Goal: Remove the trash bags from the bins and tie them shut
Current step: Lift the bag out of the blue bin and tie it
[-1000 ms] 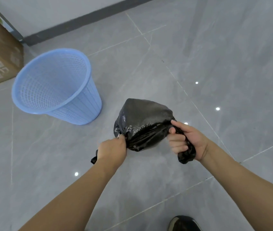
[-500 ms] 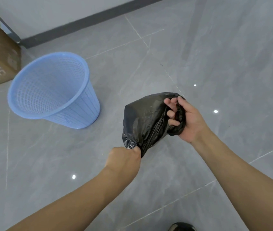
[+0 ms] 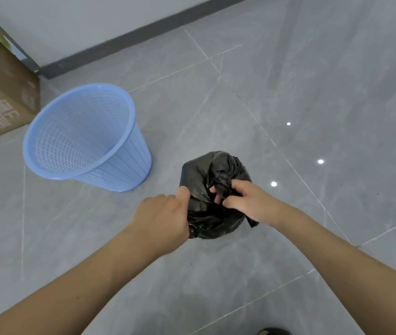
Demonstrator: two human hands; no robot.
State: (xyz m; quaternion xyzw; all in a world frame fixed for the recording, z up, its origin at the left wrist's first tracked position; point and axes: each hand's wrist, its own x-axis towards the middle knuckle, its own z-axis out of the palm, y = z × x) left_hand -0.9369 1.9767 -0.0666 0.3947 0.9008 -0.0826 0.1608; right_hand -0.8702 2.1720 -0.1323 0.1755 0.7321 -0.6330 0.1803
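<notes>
A small black trash bag (image 3: 206,170) hangs bunched between my two hands, above the grey tiled floor. My left hand (image 3: 161,217) grips the bag's left side, thumb pressed against the plastic. My right hand (image 3: 245,201) holds a twisted strip of the bag's top, fingers curled into the folds, and a loose end of plastic sticks out below the wrist. A light blue mesh bin (image 3: 83,136) stands on the floor to the left, with no bag in it.
A brown cardboard box (image 3: 1,97) sits against the wall at the far left, behind the bin. A dark skirting board (image 3: 143,36) runs along the wall. The tip of a dark shoe (image 3: 274,331) shows at the bottom edge.
My hands came close together on the bag. The right hand dropped from the bag's upper right to its top middle; the left hand rose to its left side. The bag is now bunched rounder.
</notes>
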